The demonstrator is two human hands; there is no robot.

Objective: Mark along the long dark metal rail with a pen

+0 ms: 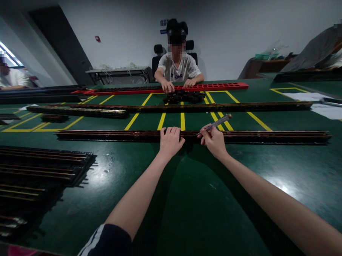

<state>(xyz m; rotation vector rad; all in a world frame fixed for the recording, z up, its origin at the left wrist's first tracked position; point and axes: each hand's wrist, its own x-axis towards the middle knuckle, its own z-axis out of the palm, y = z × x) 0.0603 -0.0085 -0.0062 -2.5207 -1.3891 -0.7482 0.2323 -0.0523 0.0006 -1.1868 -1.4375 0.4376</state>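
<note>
both hands are at work near the middle of the frame in the head view, meeting one long dark strip with thin copper-coloured lines. the left hand (171, 141) lies over the strip (117, 136), fingers bent across its far edge and thumb pointing right along the near side; whether it pinches the strip or merely presses down cannot be told. the right hand (214, 141), just beside it on the right, is closed around a slim, partly see-through pen-like tool (220, 121), held slantwise with its lower end at or near the strip; contact is too small to make out. the strip runs nearly level across the centre of the table (198, 225), from centre left to the right of the frame. judging by this, the step in hand is close work with the tool at one spot on the strip, the left hand acting as a steady. such a move calls for that side to stay firm and for the tool's lower end to be set exactly, since a strip so long could easily swing. above it in the frame lies another long strip (229, 107) over yellow lines (182, 116); a stack of similar strips (33, 168) fills the lower left. at upper centre sits a co-worker (179, 65), behind a red frame (226, 86) and a clump of dark parts (191, 98).
</note>
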